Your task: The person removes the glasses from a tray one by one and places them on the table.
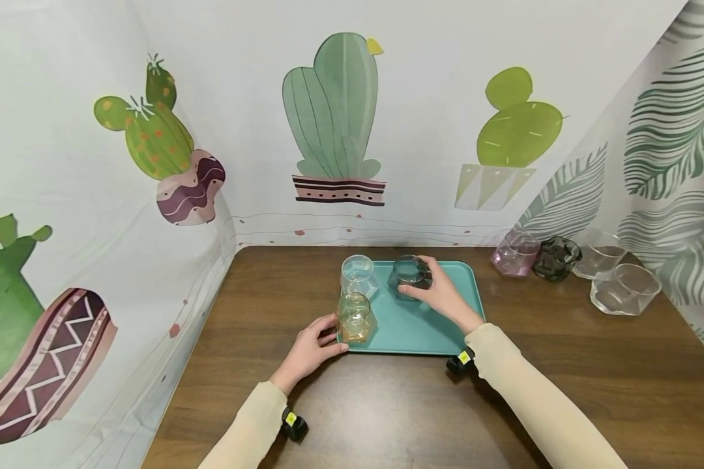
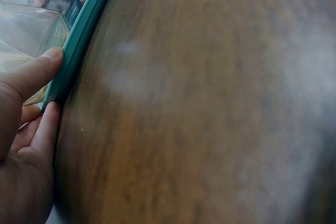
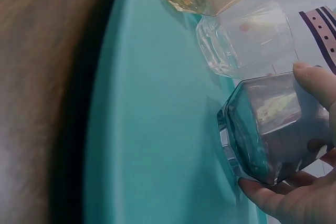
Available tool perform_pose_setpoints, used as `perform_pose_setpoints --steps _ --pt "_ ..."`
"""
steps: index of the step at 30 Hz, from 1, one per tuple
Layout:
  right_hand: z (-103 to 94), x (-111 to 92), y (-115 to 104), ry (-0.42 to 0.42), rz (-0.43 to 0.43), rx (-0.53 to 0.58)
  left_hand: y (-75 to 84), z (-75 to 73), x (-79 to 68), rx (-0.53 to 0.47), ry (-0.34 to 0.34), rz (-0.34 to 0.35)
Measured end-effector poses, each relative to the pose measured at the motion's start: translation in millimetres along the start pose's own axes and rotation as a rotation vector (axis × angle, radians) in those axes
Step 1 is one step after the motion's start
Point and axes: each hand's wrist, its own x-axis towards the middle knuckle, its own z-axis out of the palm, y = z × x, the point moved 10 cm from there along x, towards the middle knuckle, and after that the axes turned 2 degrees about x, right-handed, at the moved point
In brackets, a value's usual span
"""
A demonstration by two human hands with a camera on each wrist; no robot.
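Note:
On the wooden table lies a teal tray (image 1: 425, 332). My right hand (image 1: 442, 293) grips a smoky grey glass (image 3: 273, 129) at the tray's back part, thumb on one side and fingers round the other. The glass stands upright, close over the tray's surface. My left hand (image 1: 311, 348) holds the tray's front left corner, with the thumb (image 2: 39, 72) at the front rim and the fingers along the left side. Just beside it an amber glass (image 1: 354, 319) stands on the tray. Behind that is a clear glass (image 1: 358, 277), also on the tray.
At the back right of the table stand a pink glass (image 1: 515, 254), a dark faceted glass (image 1: 556, 258) and two clear glasses, one farther back (image 1: 600, 254) and one nearer (image 1: 624, 290). A cactus-print cloth (image 1: 422, 130) hangs behind the table.

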Motion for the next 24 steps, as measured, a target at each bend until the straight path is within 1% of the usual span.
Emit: perform_pose_setpoints --steps 9,12,18,24 --pt "-13.6 -15.6 2.8 0.013 0.001 -0.031 -0.1 0.7 -0.2 0.006 -0.011 0.000" --pt "-17.6 -20.1 4.6 0.011 -0.002 -0.021 -0.7 0.6 0.0 0.000 -0.010 -0.003" --pt "-25.6 -28.2 9.2 0.006 0.001 0.020 -0.7 0.2 0.5 -0.011 -0.001 0.014" --pt "-37.6 -37.9 15.2 0.036 0.022 -0.004 -2.2 0.7 -0.1 -0.004 -0.007 0.005"
